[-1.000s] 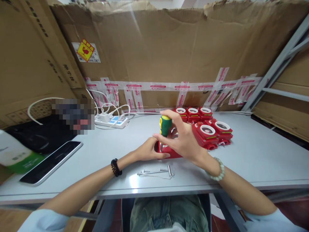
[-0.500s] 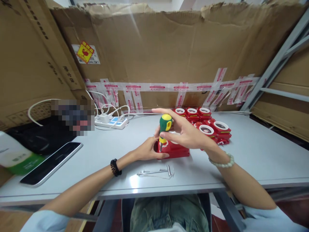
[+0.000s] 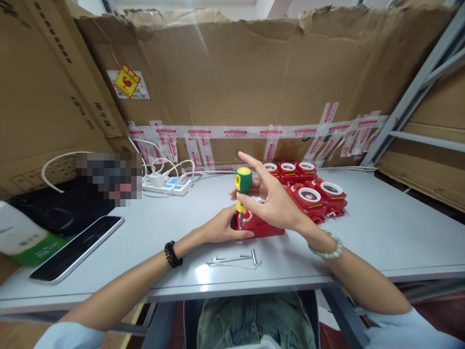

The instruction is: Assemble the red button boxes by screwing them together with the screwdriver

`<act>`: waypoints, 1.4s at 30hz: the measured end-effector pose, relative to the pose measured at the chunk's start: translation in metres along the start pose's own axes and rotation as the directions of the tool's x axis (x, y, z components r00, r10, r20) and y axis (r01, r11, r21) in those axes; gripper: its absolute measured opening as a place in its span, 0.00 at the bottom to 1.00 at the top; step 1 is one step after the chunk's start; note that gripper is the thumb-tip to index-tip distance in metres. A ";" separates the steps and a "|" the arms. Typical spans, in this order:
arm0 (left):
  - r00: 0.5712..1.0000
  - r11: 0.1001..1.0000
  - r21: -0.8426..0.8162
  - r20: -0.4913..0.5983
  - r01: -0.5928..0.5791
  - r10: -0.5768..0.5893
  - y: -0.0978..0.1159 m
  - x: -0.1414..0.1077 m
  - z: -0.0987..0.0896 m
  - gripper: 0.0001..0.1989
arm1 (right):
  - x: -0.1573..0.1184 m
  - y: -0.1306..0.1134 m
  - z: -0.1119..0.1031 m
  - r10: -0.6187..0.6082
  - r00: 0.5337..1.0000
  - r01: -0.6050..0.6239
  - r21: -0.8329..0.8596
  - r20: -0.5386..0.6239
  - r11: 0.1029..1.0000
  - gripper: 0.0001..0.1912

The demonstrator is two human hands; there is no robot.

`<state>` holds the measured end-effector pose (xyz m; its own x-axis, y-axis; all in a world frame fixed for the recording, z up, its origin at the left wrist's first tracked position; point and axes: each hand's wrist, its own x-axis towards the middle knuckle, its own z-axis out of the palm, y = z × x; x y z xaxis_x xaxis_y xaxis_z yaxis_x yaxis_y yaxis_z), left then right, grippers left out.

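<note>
A screwdriver (image 3: 243, 180) with a green and yellow handle stands upright, its metal shaft against the left end of a red box-shaped device (image 3: 267, 228). My right hand (image 3: 271, 194) pinches the handle between thumb and fingers, with the index finger stretched up and away. My left hand (image 3: 221, 225) grips the device's left end, thumb along the near side, and keeps it on the table. What the screwdriver tip touches is too small to tell. Nearer me on the table lies a small metal T-shaped tool (image 3: 236, 258) with little screws and a thin clear bag or string.
Several red devices with round white-rimmed windows (image 3: 310, 195) stand behind and right of my right hand. A white power strip (image 3: 174, 185) with cables lies at the back left. A tablet or phone (image 3: 78, 248) lies at the left, beside a green-white package (image 3: 32, 240). Cardboard (image 3: 225, 72) walls the back.
My right hand has shifted slightly left and turned on the handle, and the screwdriver's handle has rotated. My left hand and the red device stay in place.
</note>
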<state>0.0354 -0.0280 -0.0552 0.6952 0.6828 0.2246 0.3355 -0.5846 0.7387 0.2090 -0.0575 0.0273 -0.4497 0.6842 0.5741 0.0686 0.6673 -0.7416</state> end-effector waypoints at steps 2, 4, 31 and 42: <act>0.999 0.998 0.058 -0.023 -0.031 0.033 0.002 -0.002 -0.001 0.29 | -0.001 -0.001 0.003 0.006 1.000 -0.006 -0.039 -0.012 0.999 0.36; 0.994 0.985 0.144 -0.044 -0.090 0.097 0.006 -0.005 -0.005 0.35 | -0.001 -0.001 0.005 -0.012 0.999 0.008 -0.116 -0.034 0.993 0.34; 0.965 0.991 -0.108 -0.258 -0.079 0.049 0.024 -0.011 -0.013 0.12 | -0.002 -0.004 0.011 0.066 0.995 -0.068 -0.034 -0.069 0.997 0.26; 0.944 0.950 -0.312 -0.321 -0.028 -0.078 0.019 -0.003 -0.007 0.13 | -0.001 -0.004 0.009 0.027 0.980 -0.074 -0.236 -0.196 0.969 0.11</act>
<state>0.0351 -0.0386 -0.0373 0.4261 0.8306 0.3584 0.1013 -0.4375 0.8935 0.2015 -0.0639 0.0267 -0.2642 0.7465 0.6107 0.3097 0.6653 -0.6793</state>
